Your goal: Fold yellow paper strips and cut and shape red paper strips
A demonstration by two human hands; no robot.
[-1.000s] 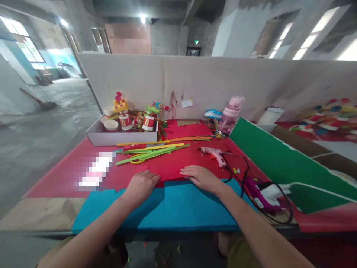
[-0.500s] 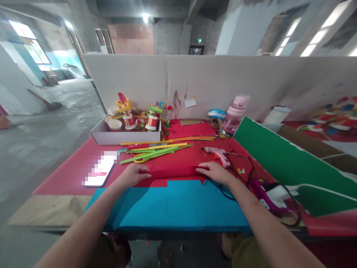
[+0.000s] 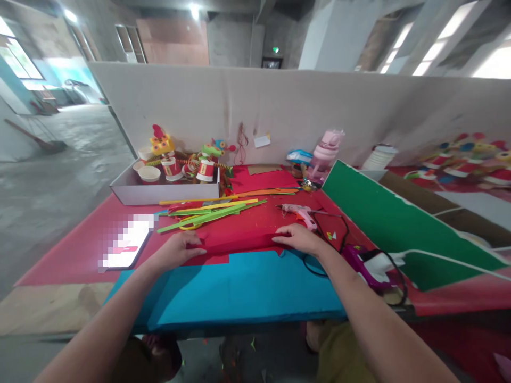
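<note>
A red sheet (image 3: 237, 242), folded or rolled over along its length, lies across the table in front of me; it looks like paper or thin felt. My left hand (image 3: 181, 249) grips its left end between thumb and fingers. At the opposite end, my right hand (image 3: 297, 239) pinches the sheet in the same way. Blue sheets (image 3: 239, 292) lie beneath it along the front edge. Just beyond the red sheet are green and yellow strips (image 3: 215, 215). A pink glue gun (image 3: 301, 214) rests on its side past my right hand.
At the left lies a phone (image 3: 130, 247) with a lit screen. A white box (image 3: 165, 194) holds paper cups and cup figures. On the right stand a green board (image 3: 399, 229) and a purple power strip (image 3: 367, 266) with cables. A pink bottle (image 3: 329, 149) stands by the partition (image 3: 191, 101).
The whole view has shifted, so the table's things appear farther left and slightly higher. Both hands keep their hold on the red sheet, which looks almost the same.
</note>
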